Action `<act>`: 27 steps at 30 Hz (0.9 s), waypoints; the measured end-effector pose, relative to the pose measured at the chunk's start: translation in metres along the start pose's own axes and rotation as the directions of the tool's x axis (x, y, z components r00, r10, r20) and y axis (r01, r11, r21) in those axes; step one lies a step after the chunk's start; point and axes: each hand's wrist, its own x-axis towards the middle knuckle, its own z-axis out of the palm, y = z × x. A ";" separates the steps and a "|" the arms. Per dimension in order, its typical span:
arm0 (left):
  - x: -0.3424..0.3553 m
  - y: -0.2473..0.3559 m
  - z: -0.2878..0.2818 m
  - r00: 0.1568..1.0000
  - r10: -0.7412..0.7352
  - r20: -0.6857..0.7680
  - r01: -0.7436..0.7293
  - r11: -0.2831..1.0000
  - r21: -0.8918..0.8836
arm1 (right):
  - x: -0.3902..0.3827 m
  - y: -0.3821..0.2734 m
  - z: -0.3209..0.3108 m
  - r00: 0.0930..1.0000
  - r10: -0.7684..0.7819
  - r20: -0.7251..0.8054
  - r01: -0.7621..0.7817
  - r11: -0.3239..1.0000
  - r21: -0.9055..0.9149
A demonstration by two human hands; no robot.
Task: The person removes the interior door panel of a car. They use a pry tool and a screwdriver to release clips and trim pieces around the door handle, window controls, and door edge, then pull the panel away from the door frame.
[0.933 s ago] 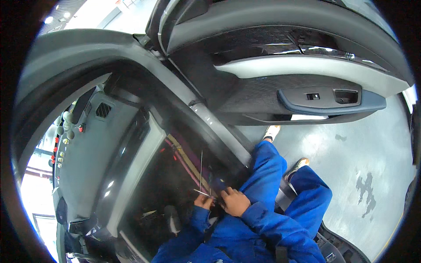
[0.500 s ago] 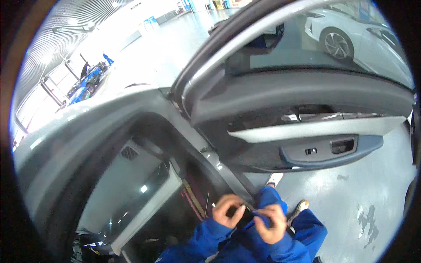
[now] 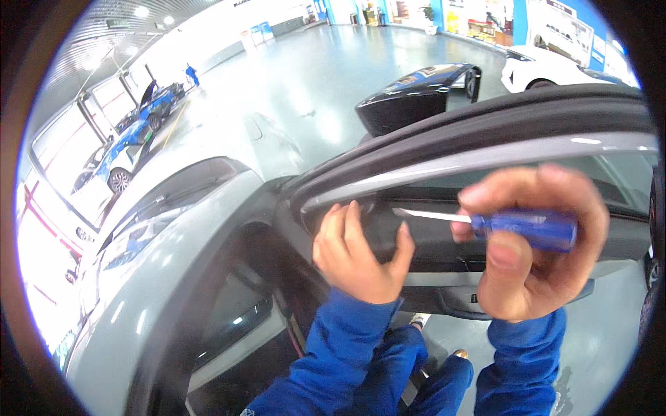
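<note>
My right hand (image 3: 541, 256) is closed around the translucent blue handle of a screwdriver (image 3: 524, 229). Its bare metal shaft points left toward a dark trim piece (image 3: 378, 225) in the front corner of the door's window frame. Against that trim rests my left hand (image 3: 357, 249), fingers stretched out and thumb spread apart. The screwdriver tip lies just past the left thumb; whether it touches the trim I cannot tell. Below both hands, the inner panel of the open car door (image 3: 416, 301) is partly covered by my arms.
The silver car body (image 3: 159, 243) and its open doorway lie to the left. Past the door's window frame (image 3: 485, 152) stands a black car mirror housing (image 3: 409, 97). A white car (image 3: 555, 69) is at the far right, with blue cars (image 3: 132, 145) far left.
Both hands have risen from near my lap to the door's front window corner. The screwdriver now shows plainly in my right hand. The view has tilted up toward the workshop.
</note>
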 end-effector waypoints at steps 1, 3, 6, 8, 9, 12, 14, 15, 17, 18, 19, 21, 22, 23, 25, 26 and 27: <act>0.000 0.003 0.002 1.000 -0.022 0.010 0.022 0.999 0.032 | 0.018 0.009 0.002 0.993 -0.074 0.095 0.077 0.997 -0.023; 0.000 0.012 0.004 0.993 -0.105 -0.059 0.106 0.994 0.013 | 0.045 0.020 0.012 0.951 -0.158 0.265 0.184 0.980 -0.075; 0.002 0.017 -0.001 0.961 -0.254 0.110 0.266 0.956 -0.125 | 0.065 0.021 0.026 0.902 -0.113 0.416 0.193 0.969 -0.155; 0.004 0.018 -0.004 0.914 -0.322 0.247 0.360 0.924 -0.127 | 0.072 0.023 0.031 0.877 -0.125 0.464 0.195 0.975 -0.105; 0.003 0.018 -0.005 0.913 -0.325 0.248 0.365 0.920 -0.139 | 0.072 0.023 0.033 0.872 -0.132 0.471 0.200 0.975 -0.097; 0.002 0.016 -0.004 0.964 -0.226 0.138 0.235 0.970 -0.055 | 0.069 0.025 0.035 0.856 -0.150 0.494 0.216 0.973 -0.079; 0.000 0.013 0.000 0.995 -0.060 -0.079 0.060 0.998 -0.013 | 0.066 0.026 0.034 0.839 -0.188 0.511 0.276 0.956 -0.101; -0.002 0.014 0.001 0.993 -0.087 -0.074 0.087 0.996 -0.009 | 0.066 0.026 0.033 0.829 -0.208 0.519 0.309 0.944 -0.115; -0.005 0.014 0.003 0.991 -0.086 -0.099 0.086 0.996 0.001 | 0.065 0.027 0.030 0.812 -0.242 0.531 0.366 0.920 -0.140; -0.006 0.015 0.003 0.991 -0.099 -0.086 0.099 0.995 -0.007 | 0.065 0.027 0.030 0.805 -0.258 0.535 0.392 0.907 -0.152; -0.007 0.015 0.002 0.991 -0.099 -0.085 0.100 0.995 0.003 | 0.064 0.026 0.028 0.798 -0.271 0.539 0.415 0.895 -0.165; -0.007 0.016 0.002 0.990 -0.116 -0.075 0.117 0.993 0.011 | 0.063 0.027 0.027 0.787 -0.291 0.544 0.448 0.876 -0.180; -0.006 0.017 0.001 0.991 -0.104 -0.085 0.105 0.994 0.003 | 0.064 0.027 0.027 0.782 -0.301 0.546 0.466 0.864 -0.190; -0.006 0.017 0.001 0.991 -0.101 -0.085 0.102 0.995 0.003 | 0.063 0.028 0.027 0.777 -0.308 0.549 0.478 0.856 -0.196; -0.006 0.016 0.002 0.991 -0.102 -0.087 0.102 0.995 0.001 | 0.062 0.029 0.027 0.767 -0.325 0.553 0.503 0.840 -0.203; -0.006 0.016 0.002 0.991 -0.101 -0.084 0.102 0.995 0.006 | 0.062 0.029 0.027 0.763 -0.332 0.555 0.514 0.832 -0.209; -0.006 0.016 0.003 0.992 -0.101 -0.080 0.102 0.995 0.010 | 0.062 0.029 0.028 0.760 -0.337 0.556 0.522 0.826 -0.213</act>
